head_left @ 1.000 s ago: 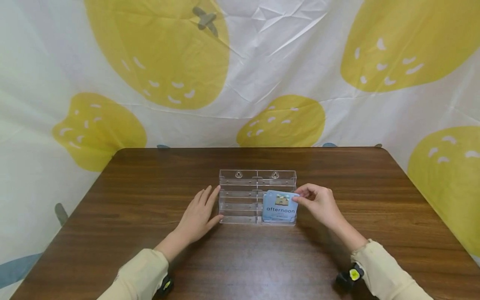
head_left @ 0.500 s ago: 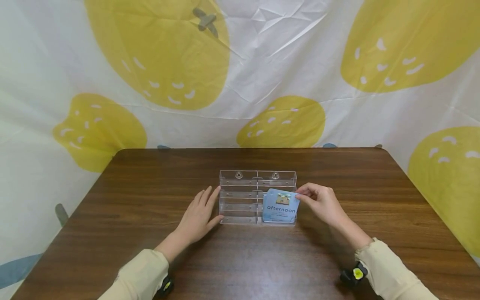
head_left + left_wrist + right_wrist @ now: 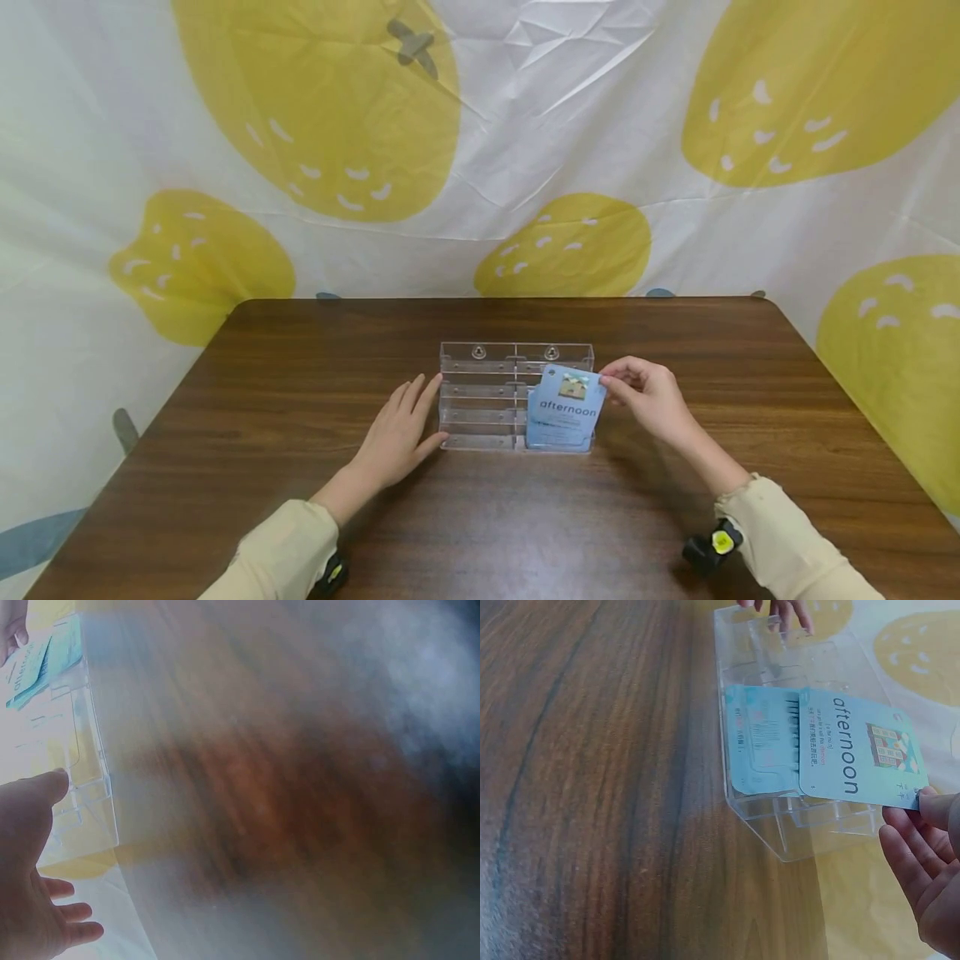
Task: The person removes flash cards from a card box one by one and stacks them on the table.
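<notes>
A light-blue card (image 3: 567, 410) printed "afternoon" stands slightly tilted in the front right pocket of a clear plastic multi-tier holder (image 3: 477, 392). My right hand (image 3: 651, 402) pinches its upper right corner between thumb and fingers. In the right wrist view, another light-blue card (image 3: 761, 742) with small print sits lower in the pocket, partly overlapped by the "afternoon" card. My left hand (image 3: 395, 433) has its fingers extended and rests against the holder's left side. The thumb lies near the front corner.
The holder stands on a dark wood-grain table (image 3: 480, 525). A white cloth (image 3: 337, 258) with yellow fruit shapes hangs behind the table. Wrist cameras (image 3: 712, 546) are worn under both sleeves.
My right hand has moved up and slightly right, drawing the "afternoon" card higher and tilting it to the right. The left hand and the holder stay in place.
</notes>
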A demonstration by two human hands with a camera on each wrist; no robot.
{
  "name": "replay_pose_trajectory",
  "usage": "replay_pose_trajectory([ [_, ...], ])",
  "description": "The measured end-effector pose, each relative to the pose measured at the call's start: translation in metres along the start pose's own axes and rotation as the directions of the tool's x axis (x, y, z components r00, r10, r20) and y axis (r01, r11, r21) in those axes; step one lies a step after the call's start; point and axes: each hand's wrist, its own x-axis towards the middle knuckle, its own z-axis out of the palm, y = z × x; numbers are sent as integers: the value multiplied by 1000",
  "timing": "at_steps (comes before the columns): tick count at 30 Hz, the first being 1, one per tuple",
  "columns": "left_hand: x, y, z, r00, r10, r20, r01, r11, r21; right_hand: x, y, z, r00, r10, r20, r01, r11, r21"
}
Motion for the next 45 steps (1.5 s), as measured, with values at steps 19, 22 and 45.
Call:
replay_pose_trajectory([
  [19,1,0,1,1000,-5,5,5,1000,5,4,-9,-20,999,24,37,-26,998,56],
  [22,1,0,1,1000,-7,3,7,1000,2,3,-11,-24,998,46,52,-48,998,47],
  [45,1,1,-1,999,32,-24,-31,999,34,-25,-14,-41,912,304,274,-344,932,111],
])
